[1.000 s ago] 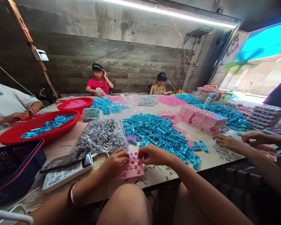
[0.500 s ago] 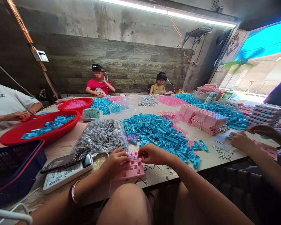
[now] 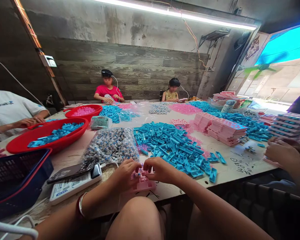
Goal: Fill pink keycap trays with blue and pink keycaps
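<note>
Low at the table's front edge lies a pink tray (image 3: pixel 145 186) with square sockets and small clear-pink pieces along its far part. My left hand (image 3: pixel 126 172) is over the tray's left side, fingers bent and closed; what is between them is hidden. From the right, my right hand (image 3: pixel 160 170) arches over the far part of the tray, thumb and fingers pinched on something too small to name. The fingertips of both hands are close together. Just beyond is a heap of blue trough-shaped plastic pieces (image 3: pixel 165 141). Left of it sits a clear bag of small grey-white parts (image 3: pixel 111 145).
On the left are a phone (image 3: pixel 70 171) on a white device (image 3: pixel 76 188), a dark blue basket (image 3: pixel 17 180) and a red basin (image 3: pixel 17 143). Stacked pink trays (image 3: pixel 221 128) stand at right. A co-worker's hands (image 3: pixel 285 151) work at far right; other people sit around the table.
My right hand has moved left and in over the tray, nearer my left hand. My left fingers have shifted slightly. The view has swung a little left.
</note>
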Demonstrator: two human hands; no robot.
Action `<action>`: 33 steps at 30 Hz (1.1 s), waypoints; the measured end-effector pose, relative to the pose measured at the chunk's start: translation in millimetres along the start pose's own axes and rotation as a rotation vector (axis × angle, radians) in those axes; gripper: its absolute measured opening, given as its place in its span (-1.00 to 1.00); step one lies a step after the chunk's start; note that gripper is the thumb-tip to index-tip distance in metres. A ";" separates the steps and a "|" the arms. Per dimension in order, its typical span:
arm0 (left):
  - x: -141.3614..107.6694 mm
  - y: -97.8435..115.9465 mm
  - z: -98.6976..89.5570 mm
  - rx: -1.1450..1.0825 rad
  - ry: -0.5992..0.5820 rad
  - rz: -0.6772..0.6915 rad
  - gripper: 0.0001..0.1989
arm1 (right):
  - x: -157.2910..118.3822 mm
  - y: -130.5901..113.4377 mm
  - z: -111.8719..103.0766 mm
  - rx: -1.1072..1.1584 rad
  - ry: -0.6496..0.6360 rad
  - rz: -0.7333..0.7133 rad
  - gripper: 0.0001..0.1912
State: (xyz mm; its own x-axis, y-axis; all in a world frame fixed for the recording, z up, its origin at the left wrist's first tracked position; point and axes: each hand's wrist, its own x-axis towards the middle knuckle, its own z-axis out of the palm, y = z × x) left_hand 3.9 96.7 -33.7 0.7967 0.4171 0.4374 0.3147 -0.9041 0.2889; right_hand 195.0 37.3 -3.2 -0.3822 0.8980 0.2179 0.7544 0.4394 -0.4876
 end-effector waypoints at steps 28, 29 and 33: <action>-3.9 -1.3 -1.2 -0.208 0.035 -0.118 -0.81 | 11.5 -0.7 25.7 0.042 0.055 -0.074 -0.79; -4.0 -1.6 -0.9 -0.211 0.036 -0.126 -0.81 | 11.6 0.2 26.3 0.058 0.057 -0.070 -0.78; -2.7 -2.5 -1.1 -0.252 0.041 -0.149 -0.84 | 12.3 3.1 28.6 0.097 0.047 -0.091 -0.76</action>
State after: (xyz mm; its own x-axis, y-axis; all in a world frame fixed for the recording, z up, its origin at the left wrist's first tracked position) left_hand 0.4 98.0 -34.8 0.7286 0.5512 0.4067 0.2845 -0.7836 0.5523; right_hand 177.4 49.1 -26.1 -0.4192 0.8557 0.3035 0.6619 0.5168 -0.5430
